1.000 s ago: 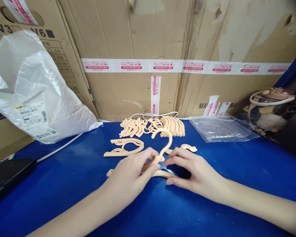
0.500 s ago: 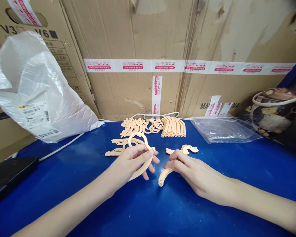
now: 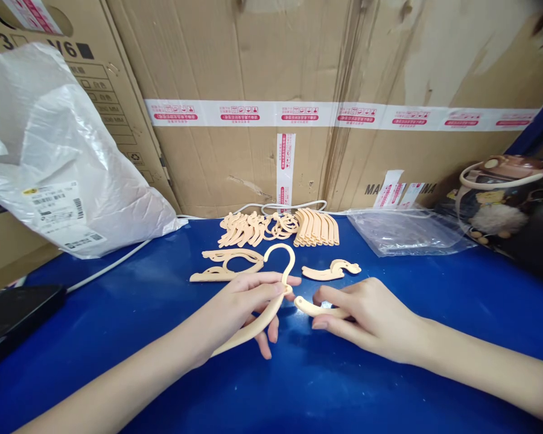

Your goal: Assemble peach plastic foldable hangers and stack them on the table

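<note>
My left hand (image 3: 253, 304) is closed on a cream plastic hanger part (image 3: 257, 325), made of a curved arm with a hook (image 3: 289, 259) standing up at its joint. The thumb presses at that joint. My right hand (image 3: 362, 310) pinches a loose curved hanger arm (image 3: 314, 308), its holed end pointing left toward the joint. A small gap separates the two pieces. Behind my left hand lie folded hanger pieces (image 3: 208, 276). Beyond my right hand, more hanger parts (image 3: 328, 274) rest on the blue table (image 3: 280, 392).
Against the cardboard (image 3: 235, 163) sit piles of hanger arms (image 3: 317, 228), hooks (image 3: 280, 226) and other curved pieces (image 3: 242, 229). A clear plastic bag (image 3: 402, 234) lies at right, beside a dark bag (image 3: 498, 211). To the left are a white mailer bag (image 3: 72, 163) and a black device (image 3: 22, 313).
The hook in my left hand has swung upright and to the right. My right hand has turned its arm piece so the holed end points left, near the joint.
</note>
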A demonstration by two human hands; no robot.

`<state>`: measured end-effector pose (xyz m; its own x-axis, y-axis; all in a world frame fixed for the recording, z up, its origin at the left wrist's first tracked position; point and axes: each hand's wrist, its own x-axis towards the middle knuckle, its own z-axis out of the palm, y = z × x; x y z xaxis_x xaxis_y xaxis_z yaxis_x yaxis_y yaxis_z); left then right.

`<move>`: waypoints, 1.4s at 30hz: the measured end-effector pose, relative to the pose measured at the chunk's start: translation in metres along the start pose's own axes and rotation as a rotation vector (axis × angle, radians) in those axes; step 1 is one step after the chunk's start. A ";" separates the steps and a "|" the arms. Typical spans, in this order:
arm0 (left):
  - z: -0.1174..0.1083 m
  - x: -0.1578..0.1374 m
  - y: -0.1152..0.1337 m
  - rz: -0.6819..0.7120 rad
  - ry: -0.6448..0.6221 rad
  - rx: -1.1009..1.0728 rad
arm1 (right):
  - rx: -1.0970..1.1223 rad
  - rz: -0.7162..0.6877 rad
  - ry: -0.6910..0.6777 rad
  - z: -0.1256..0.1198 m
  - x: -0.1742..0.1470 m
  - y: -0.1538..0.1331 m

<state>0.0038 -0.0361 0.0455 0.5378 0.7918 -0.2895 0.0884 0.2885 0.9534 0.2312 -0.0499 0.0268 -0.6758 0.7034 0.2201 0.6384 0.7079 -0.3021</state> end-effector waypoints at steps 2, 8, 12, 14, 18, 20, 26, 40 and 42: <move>0.001 -0.002 0.002 -0.036 -0.007 0.036 | -0.029 -0.018 0.026 0.001 0.000 0.001; 0.002 -0.004 0.001 -0.096 -0.037 0.039 | -0.027 -0.071 0.064 0.003 0.000 0.001; 0.003 -0.003 -0.002 -0.115 -0.124 0.025 | -0.061 -0.100 0.081 0.002 -0.001 0.000; 0.003 -0.002 -0.003 -0.113 -0.138 0.021 | -0.087 -0.118 0.086 0.002 -0.001 -0.001; 0.002 -0.002 -0.005 -0.077 -0.152 -0.016 | -0.123 -0.118 0.097 0.001 -0.002 -0.004; 0.001 -0.001 -0.005 -0.074 -0.151 -0.027 | -0.154 -0.125 0.088 0.001 -0.002 -0.006; 0.002 0.001 -0.007 -0.069 -0.085 -0.002 | -0.183 -0.130 0.058 0.003 -0.001 -0.009; 0.007 0.002 -0.012 -0.023 -0.107 0.167 | -0.150 -0.063 0.038 0.002 -0.003 -0.010; 0.007 0.003 -0.014 -0.007 -0.103 0.226 | -0.156 -0.073 0.045 0.003 -0.002 -0.007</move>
<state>0.0101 -0.0414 0.0314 0.6182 0.7276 -0.2973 0.2717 0.1571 0.9495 0.2267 -0.0568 0.0255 -0.7076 0.6495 0.2781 0.6402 0.7560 -0.1366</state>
